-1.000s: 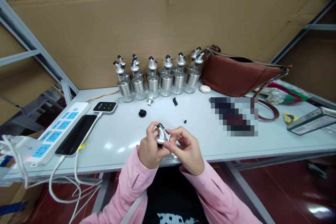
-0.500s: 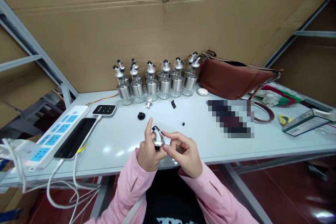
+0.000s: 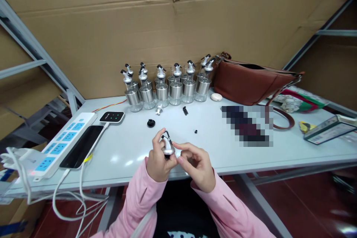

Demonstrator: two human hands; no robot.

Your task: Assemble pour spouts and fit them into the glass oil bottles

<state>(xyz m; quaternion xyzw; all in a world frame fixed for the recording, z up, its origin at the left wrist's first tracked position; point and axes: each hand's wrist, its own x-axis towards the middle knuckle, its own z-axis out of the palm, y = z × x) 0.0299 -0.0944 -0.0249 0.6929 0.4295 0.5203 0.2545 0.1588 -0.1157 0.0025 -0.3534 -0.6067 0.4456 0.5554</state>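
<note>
My left hand (image 3: 159,161) is closed around a silver bottle pour spout (image 3: 168,148) with a black flip lid on top, held just above the table's front edge. The left index finger bends at the lid, which stands raised. From the other side, my right hand (image 3: 199,163) meets the spout with its index fingertip, its thumb close to the base and its other fingers curled. Beyond the hands lie a black round stopper (image 3: 151,123), a small clear-silver spout piece (image 3: 158,110), a black lid part (image 3: 185,111) and a tiny black plug (image 3: 195,131).
Several glass bottles (image 3: 161,93) with steel sleeves and pour spouts line the back. A brown handbag (image 3: 251,83) and a white round case (image 3: 216,97) stand right of them. At left are a power strip (image 3: 65,139), a phone (image 3: 82,147) and cables. A box (image 3: 329,130) lies far right.
The black flip lid has swung from slanting down to standing up. My left index finger has bent from pointing upward toward the lid. The right hand has barely moved.
</note>
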